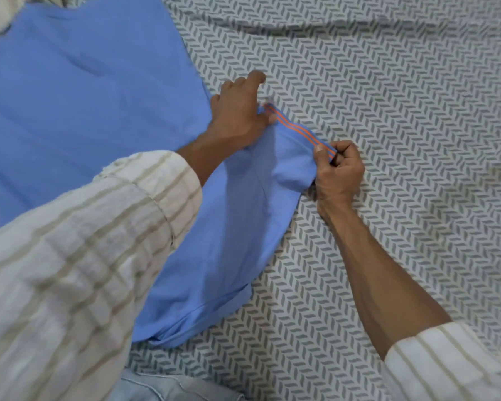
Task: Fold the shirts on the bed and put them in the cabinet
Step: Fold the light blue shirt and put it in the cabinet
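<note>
Fingers of the right hand (337, 172) curl tight around the near end of the orange-striped cuff (300, 131) on the blue shirt (84, 111). The left hand (239, 111) pins the cuff's far end with its thumb, its other fingers stretched out loosely toward the sheet. Between them the short sleeve is drawn taut. The shirt's body spreads flat to the left across the bed's grey-and-white patterned sheet (388, 82). Both forearms come out of cream striped sleeves (84, 241).
</note>
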Action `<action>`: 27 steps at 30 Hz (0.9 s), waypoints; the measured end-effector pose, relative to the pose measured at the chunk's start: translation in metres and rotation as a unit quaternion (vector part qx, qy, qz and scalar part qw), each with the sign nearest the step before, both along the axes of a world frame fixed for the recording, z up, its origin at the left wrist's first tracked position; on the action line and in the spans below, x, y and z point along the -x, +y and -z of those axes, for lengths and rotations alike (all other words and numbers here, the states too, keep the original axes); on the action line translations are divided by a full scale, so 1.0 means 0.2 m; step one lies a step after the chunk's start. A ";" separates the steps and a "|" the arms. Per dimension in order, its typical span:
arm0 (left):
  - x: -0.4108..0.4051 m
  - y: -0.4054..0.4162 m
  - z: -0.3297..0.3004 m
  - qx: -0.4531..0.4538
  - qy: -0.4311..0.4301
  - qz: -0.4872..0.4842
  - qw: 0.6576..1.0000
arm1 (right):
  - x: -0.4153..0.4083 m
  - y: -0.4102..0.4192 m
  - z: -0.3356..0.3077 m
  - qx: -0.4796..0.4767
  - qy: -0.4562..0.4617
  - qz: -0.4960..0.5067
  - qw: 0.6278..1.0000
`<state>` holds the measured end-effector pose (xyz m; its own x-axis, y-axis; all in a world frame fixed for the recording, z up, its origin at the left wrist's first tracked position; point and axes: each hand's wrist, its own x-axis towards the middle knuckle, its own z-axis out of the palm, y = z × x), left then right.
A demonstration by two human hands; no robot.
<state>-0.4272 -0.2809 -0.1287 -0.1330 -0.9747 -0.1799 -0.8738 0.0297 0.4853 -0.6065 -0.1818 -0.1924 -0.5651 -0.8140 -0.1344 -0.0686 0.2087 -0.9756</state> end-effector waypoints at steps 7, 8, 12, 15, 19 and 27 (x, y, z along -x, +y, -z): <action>-0.45 0.60 -0.15 0.014 0.028 -0.037 0.999 | -0.05 0.02 -0.11 -0.026 0.075 -0.003 0.997; -0.51 0.70 -0.15 0.005 0.042 -0.046 0.998 | -0.04 0.02 -0.12 -0.033 0.089 0.004 0.995; -0.82 1.06 -0.20 0.031 0.078 -0.137 0.987 | -0.05 0.06 -0.22 -0.073 0.145 0.042 0.986; -1.01 1.27 -0.21 0.096 0.084 -0.234 0.964 | -0.09 0.16 -0.29 -0.057 0.243 -0.013 0.968; -1.19 1.47 -0.24 0.102 0.109 -0.405 0.902 | -0.44 0.29 -0.39 0.042 0.347 -0.167 0.922; -1.46 1.67 -0.20 -0.042 0.237 -0.653 0.718 | -1.64 0.47 -0.51 0.142 0.294 -0.563 0.759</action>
<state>-0.1359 0.0534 -0.0896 0.8190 -0.3128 -0.4811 0.1340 -0.7109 0.6904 -0.2782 -0.0872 -0.0907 0.6167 -0.7742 0.1422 -0.4888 -0.5182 -0.7018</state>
